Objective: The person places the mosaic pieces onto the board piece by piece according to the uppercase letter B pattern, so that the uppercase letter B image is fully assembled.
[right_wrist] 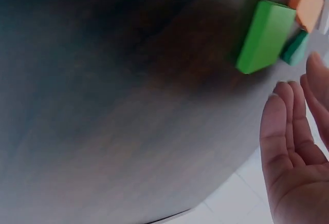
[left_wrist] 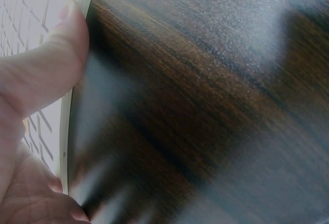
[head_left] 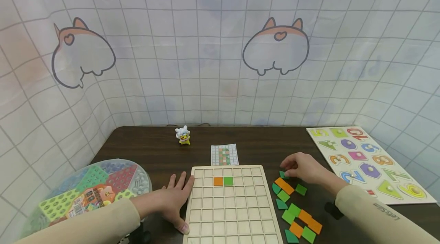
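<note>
A pale wooden grid board (head_left: 237, 213) lies in front of me, with one orange square (head_left: 218, 181) and one light green square (head_left: 228, 181) side by side in its upper rows. My left hand (head_left: 177, 200) rests along the board's left edge, fingers spread; in the left wrist view its thumb (left_wrist: 67, 49) lies over the rim. To the right of the board, my right hand (head_left: 302, 167) is over a dark green curved piece (head_left: 283, 175), fingertips close to it. The right wrist view shows a gap between thumb and fingers, with nothing visibly held there.
Several loose orange and green pieces (head_left: 294, 210) lie right of the board. A patterned card (head_left: 214, 156) and a small figurine (head_left: 183, 135) stand behind it. A number puzzle board (head_left: 347, 148) lies at the right, a clear container (head_left: 142, 175) of colourful items at the left.
</note>
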The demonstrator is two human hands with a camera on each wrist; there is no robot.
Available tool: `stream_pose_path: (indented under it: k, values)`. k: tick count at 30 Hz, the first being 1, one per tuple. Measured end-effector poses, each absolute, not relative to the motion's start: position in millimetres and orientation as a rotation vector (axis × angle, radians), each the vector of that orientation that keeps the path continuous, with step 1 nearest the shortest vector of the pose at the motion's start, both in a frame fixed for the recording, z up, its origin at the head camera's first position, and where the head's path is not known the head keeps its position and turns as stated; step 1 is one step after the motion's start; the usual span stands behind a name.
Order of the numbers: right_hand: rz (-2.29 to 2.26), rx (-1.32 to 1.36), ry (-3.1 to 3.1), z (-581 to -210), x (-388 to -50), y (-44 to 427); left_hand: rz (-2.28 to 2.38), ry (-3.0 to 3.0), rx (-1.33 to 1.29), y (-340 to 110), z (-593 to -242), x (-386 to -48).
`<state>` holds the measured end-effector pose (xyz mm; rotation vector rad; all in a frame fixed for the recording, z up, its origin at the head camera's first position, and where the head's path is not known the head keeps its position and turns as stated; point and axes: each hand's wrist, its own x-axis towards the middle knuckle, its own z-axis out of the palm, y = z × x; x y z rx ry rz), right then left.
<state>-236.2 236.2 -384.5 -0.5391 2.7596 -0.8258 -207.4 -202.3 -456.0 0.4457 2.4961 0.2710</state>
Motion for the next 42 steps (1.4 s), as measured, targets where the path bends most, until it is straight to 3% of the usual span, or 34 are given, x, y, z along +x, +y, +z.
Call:
stream_pose_path:
  k: [32, 42]
  values:
    - [-0.738, -0.541, 2.794, -392, -240, 229, 0.282, 2.498, 0.454, -203, -456, -208]
    - [-0.887, -0.571, 2.779, -384, -234, 191, 0.286, 2.500, 0.448, -202, -454, -207]
